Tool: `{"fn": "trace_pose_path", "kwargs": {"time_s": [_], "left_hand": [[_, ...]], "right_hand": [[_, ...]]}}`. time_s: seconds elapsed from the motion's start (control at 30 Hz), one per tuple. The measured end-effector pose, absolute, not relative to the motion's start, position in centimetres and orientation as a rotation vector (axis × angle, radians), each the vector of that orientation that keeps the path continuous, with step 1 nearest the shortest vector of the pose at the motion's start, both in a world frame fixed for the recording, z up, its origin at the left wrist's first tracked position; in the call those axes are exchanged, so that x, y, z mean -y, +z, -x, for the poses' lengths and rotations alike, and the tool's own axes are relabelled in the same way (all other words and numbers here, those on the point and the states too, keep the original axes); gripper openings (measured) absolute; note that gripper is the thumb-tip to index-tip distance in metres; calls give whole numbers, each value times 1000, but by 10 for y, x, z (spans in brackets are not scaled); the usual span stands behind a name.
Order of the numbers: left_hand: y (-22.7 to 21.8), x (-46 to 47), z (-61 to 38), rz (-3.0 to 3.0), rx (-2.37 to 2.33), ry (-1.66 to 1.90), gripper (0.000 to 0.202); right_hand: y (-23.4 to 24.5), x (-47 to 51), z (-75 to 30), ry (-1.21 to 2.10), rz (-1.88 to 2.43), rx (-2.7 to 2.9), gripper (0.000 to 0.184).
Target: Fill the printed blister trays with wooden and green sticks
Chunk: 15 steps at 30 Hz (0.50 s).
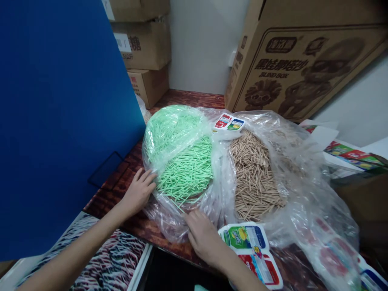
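A clear plastic bag [169,218] full of green sticks [188,169] lies on the dark wooden table [121,182]. My left hand [139,192] rests flat against the bag's left edge, fingers stretched out toward the green sticks. My right hand [203,236] lies on the bag's near edge, with its fingertips tucked at the plastic just below the green sticks. To the right, a second clear bag [303,190] holds tan wooden sticks [254,178].
A blue panel [60,113] stands at the left. Cardboard boxes [145,44] are stacked at the back, and a large printed carton [303,60] leans at the right. Printed sticker sheets [254,254] lie at the table's near edge, with more printed sheets [351,155] to the right.
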<state>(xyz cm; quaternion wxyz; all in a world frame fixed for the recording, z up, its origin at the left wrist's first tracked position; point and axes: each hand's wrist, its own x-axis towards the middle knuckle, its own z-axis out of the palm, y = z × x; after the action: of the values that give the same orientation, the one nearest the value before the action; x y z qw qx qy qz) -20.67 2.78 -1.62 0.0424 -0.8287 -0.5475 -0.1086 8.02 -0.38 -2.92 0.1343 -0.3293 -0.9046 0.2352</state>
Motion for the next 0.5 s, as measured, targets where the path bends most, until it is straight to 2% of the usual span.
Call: {"fn": "trace_pose_path", "kwargs": {"time_s": [0.07,0.13,0.2,0.3,0.33,0.43,0.5], "left_hand": [[-13,-24,207,2485,1855,-393,30],[-8,-23,199,2361,2040,-563,30],[-7,-27,186,2114,2174,-838,31],[-17,-45,170,1762,2282,-1109,59],[-23,-52,169,1695,2352,-1134,55],[-35,-69,178,1526,2531,-1197,16],[-36,-76,190,1436,2543,-1243,14]], "right_hand": [[-8,-7,-85,869,917,2606,35],[13,-23,-83,954,850,2579,25],[25,-42,-71,797,889,2532,23],[22,-66,-36,330,813,2599,20],[17,-72,-22,191,742,2638,20],[-4,-85,17,-87,484,2761,24],[-17,-91,35,-178,382,2790,28]]}}
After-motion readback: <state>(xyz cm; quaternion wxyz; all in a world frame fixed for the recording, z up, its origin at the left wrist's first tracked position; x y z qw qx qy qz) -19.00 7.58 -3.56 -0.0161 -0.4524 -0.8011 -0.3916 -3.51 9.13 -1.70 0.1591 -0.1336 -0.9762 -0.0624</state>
